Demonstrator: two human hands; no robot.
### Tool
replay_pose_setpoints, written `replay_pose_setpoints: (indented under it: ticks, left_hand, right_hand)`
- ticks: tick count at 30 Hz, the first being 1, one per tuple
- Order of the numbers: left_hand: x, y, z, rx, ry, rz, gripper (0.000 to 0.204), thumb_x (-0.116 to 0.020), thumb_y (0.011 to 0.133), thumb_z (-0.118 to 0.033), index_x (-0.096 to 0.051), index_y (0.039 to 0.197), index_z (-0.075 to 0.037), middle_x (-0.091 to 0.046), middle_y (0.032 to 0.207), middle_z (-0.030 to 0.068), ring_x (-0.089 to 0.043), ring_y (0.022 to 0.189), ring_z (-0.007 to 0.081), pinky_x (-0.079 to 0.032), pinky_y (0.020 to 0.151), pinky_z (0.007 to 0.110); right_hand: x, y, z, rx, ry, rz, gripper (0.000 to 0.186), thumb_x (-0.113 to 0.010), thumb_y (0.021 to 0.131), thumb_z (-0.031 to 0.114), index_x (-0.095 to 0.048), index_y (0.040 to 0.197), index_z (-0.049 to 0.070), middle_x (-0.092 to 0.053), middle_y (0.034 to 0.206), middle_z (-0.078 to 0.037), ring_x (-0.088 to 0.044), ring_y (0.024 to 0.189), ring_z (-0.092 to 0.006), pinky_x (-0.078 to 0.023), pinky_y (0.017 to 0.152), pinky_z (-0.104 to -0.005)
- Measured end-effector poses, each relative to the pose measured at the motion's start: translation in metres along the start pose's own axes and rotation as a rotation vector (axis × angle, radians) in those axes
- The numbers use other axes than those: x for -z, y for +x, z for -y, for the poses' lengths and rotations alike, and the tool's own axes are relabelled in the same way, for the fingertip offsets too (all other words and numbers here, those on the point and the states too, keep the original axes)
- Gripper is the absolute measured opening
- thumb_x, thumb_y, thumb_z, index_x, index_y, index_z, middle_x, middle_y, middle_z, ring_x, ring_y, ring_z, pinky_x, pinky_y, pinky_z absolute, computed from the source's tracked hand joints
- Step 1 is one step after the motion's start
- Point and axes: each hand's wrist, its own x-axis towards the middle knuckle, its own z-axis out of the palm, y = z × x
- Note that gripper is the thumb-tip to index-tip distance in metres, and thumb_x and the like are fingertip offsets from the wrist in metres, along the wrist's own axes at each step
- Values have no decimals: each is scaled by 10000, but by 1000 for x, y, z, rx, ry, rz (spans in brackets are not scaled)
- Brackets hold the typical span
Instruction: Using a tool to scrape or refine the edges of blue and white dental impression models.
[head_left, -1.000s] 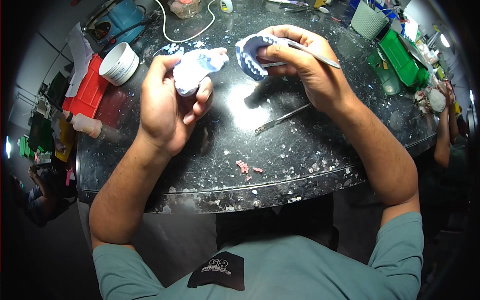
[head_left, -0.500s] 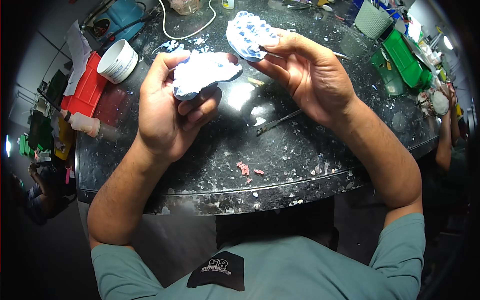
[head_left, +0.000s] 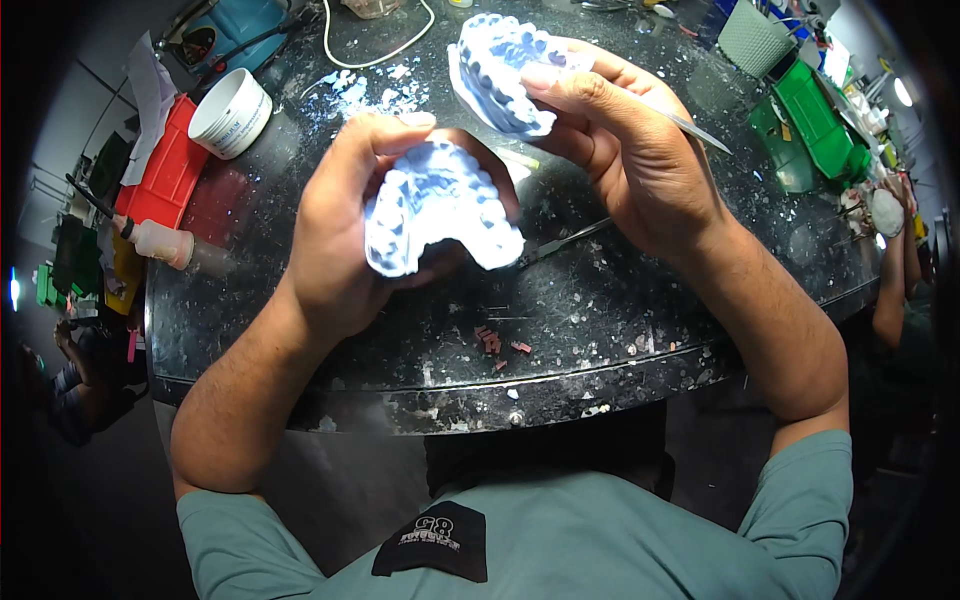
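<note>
My left hand (head_left: 345, 220) is closed round a white and blue horseshoe-shaped dental cast (head_left: 440, 190), its row of teeth turned up toward me. Thumb and fingers grip it from the left and behind. A second dental cast (head_left: 495, 75), bluish with a toothed arch, is held up by my right hand (head_left: 640, 150), thumb on its near face and fingers behind. The two casts are apart, the right one higher and farther off. Beneath them on the dark bench lies a thin metal tool (head_left: 565, 241), partly hidden by my hands. Small pink pieces (head_left: 490, 341) lie nearer me.
White plaster crumbs (head_left: 375, 92) are scattered beyond my left hand. A white tub (head_left: 230, 115) and a red tray (head_left: 165, 165) stand at the left, with a small bottle (head_left: 162, 243). At the right are a green bin (head_left: 820, 120) and a pale basket (head_left: 755, 40). Another person's arm (head_left: 890, 270) shows at far right.
The left cast has been tilted, so its teeth now face me, and it sits slightly lower. My right hand has turned its cast, showing more of the side of the arch.
</note>
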Motion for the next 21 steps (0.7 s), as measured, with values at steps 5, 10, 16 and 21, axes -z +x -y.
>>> replay_pose_setpoints:
  ticks: [5, 10, 16, 21]
  left_hand:
    - [-20, -6, -9, -100, 203, -12, 654, -304, 991, -499, -644, 922, 56, -633, 705, 95, -484, 463, 97, -344, 416, 219]
    - [-20, -9, -7, -106, 264, -37, 640, -360, 968, -502, -657, 934, 63, -648, 710, 109, -485, 465, 99, -330, 415, 215]
    - [-20, -14, -8, -138, 375, 37, 665, -353, 973, -521, -661, 971, 68, -685, 750, 147, -549, 503, 106, -375, 405, 220]
    - [-23, -15, -8, -147, 331, -21, 690, -334, 972, -528, -663, 964, 79, -680, 735, 150, -533, 484, 114, -373, 409, 224]
  right_hand:
    - [-3, -3, 3, -89, -51, 115, 315, -659, 963, 194, -649, 1177, -36, -704, 1098, -114, -683, 1032, -171, -561, 940, -315]
    - [6, 0, -6, -99, -82, 179, 300, -637, 977, 246, -663, 1135, -7, -693, 1066, -76, -659, 965, -140, -543, 869, -299]
    - [12, 1, -5, -123, -96, 307, 372, -634, 979, 258, -636, 1232, -14, -690, 1111, -88, -655, 1018, -153, -542, 890, -317]
    - [14, 4, -6, -66, -182, 286, 419, -645, 970, 272, -618, 1273, -16, -684, 1139, -100, -651, 1046, -169, -544, 901, -328]
